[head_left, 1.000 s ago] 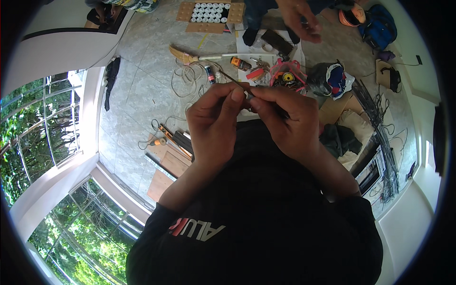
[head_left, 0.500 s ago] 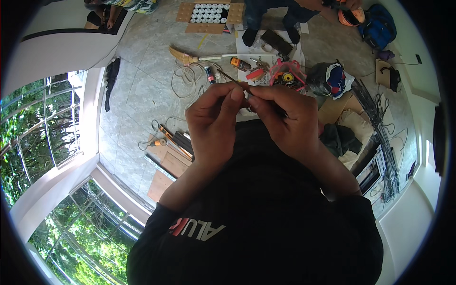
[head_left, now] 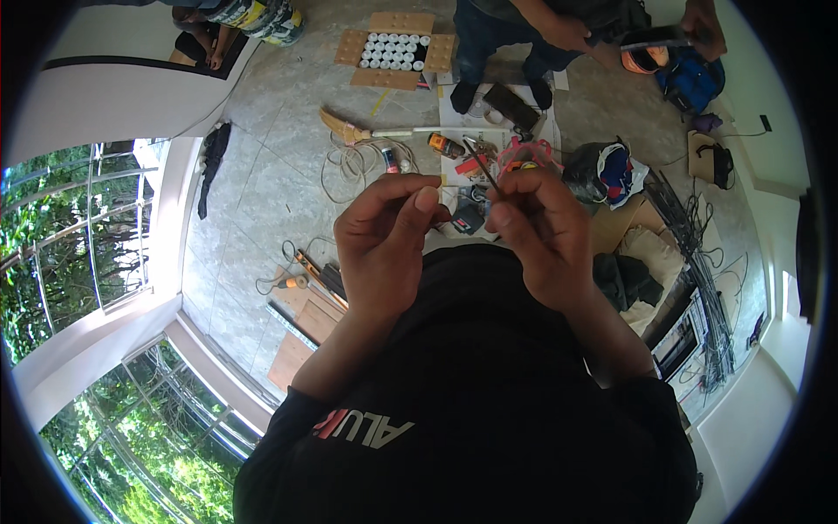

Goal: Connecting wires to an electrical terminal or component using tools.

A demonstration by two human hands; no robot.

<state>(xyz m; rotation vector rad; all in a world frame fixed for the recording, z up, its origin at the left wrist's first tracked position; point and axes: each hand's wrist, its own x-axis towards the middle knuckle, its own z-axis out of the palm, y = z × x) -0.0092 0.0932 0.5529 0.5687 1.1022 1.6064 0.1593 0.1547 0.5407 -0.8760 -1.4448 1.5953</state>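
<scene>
In front of my chest, my right hand (head_left: 548,231) pinches a thin dark rod (head_left: 484,166) between thumb and fingers. The rod slants up and to the left from the fingertips. To its left, my left hand (head_left: 386,240) is closed, its thumb tip close against the bent index finger. Whatever may be between those fingers is hidden or too small to make out. A gap separates the two hands. Below them on the floor are a yellow drill (head_left: 445,144), a small tube-shaped can (head_left: 389,161) and a pink bag (head_left: 532,155).
An open carton (head_left: 384,77) of white-capped tubes lies ahead. Beside it stands a co-worker (head_left: 502,44) holding a dark flat object (head_left: 655,37). A broom (head_left: 347,129), coiled cable (head_left: 345,170) and wooden boards (head_left: 301,327) are left; dark cables (head_left: 698,253) and a bag (head_left: 602,166) right.
My hands have moved apart, and the rod now sits in the right hand alone, tilted more upright. The co-worker's hands have shifted, and the dark flat object has come into view.
</scene>
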